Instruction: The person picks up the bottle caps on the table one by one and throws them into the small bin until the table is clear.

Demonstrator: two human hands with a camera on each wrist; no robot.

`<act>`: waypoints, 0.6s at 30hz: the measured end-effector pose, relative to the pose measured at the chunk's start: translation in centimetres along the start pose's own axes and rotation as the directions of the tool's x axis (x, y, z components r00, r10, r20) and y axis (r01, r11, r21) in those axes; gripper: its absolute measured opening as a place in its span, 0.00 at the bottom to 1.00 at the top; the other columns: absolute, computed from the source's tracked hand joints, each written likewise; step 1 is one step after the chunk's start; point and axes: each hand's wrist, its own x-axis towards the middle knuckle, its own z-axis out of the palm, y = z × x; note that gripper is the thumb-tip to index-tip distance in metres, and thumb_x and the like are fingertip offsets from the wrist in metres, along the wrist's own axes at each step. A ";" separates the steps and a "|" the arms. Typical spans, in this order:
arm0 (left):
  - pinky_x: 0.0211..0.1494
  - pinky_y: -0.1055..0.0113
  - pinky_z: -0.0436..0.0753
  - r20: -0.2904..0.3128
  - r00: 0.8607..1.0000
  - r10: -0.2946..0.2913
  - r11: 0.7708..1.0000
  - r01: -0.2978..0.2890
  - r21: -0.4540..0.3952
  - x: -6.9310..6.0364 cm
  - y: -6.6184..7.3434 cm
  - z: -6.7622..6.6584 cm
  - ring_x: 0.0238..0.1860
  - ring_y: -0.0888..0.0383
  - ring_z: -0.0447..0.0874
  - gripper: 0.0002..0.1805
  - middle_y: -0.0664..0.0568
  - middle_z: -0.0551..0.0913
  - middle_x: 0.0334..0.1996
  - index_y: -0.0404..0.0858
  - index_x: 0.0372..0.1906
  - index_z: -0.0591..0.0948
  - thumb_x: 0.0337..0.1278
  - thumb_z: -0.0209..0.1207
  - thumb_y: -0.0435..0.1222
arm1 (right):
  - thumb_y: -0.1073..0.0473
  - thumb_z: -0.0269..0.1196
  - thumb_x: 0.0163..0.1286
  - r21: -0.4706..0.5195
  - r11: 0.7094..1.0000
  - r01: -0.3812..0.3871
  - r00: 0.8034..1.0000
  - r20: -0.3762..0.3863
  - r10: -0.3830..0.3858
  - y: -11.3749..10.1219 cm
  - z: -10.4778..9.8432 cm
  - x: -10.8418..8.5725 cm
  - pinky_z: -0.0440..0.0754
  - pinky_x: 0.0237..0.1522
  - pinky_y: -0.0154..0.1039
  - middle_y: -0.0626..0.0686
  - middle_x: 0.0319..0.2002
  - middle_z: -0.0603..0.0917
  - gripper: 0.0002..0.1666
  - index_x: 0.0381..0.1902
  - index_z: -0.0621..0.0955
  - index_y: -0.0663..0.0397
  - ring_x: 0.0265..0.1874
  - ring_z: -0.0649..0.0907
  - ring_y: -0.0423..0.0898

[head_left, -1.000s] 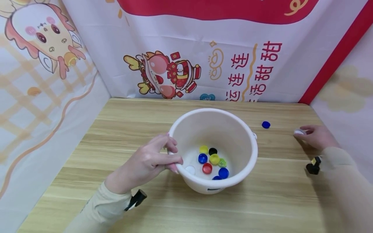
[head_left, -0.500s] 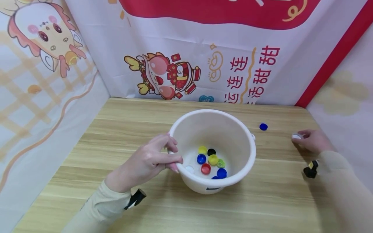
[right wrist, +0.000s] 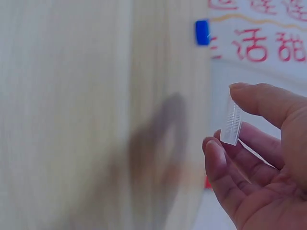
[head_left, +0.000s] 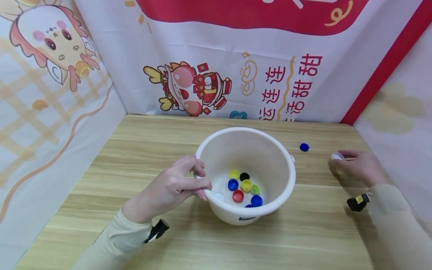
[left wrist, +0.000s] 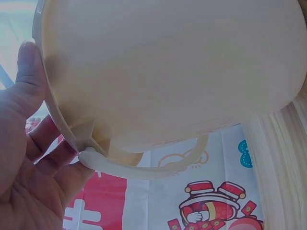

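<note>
My left hand [head_left: 172, 185] grips the left rim of a white bucket [head_left: 243, 217], which stands on the table. In the left wrist view the thumb lies on the rim of the bucket [left wrist: 182, 72], and its white handle [left wrist: 158, 171] hangs by the fingers. Inside lie several bottle caps, among them a red cap [head_left: 238, 195], a black cap [head_left: 244, 176] and a yellow cap [head_left: 246, 185]. Over at the right, my right hand [head_left: 359, 167] pinches a white bottle cap [right wrist: 232, 122] between thumb and fingers, just above the table.
A blue bottle cap [head_left: 304, 147] lies on the wooden table [head_left: 162, 135] between the bucket and my right hand. Printed cloth [head_left: 209, 41] hangs behind the table and along both sides.
The right hand has shifted a little to the left with the white bottle cap pinched in it. My left hand keeps its grip on the bucket rim.
</note>
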 end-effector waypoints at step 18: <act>0.58 0.59 0.82 -0.009 1.000 0.002 1.000 -0.002 -0.007 -0.1 -0.1 0.1 0.50 0.53 0.79 0.16 0.50 0.79 0.42 0.43 0.41 0.90 0.55 0.63 0.48 | 0.30 0.65 0.61 0.126 0.986 0.107 0.991 -0.089 -0.096 -8.6 -0.5 -4.2 0.81 0.31 0.34 0.64 0.50 0.82 0.45 0.68 0.75 0.50 0.43 0.80 0.51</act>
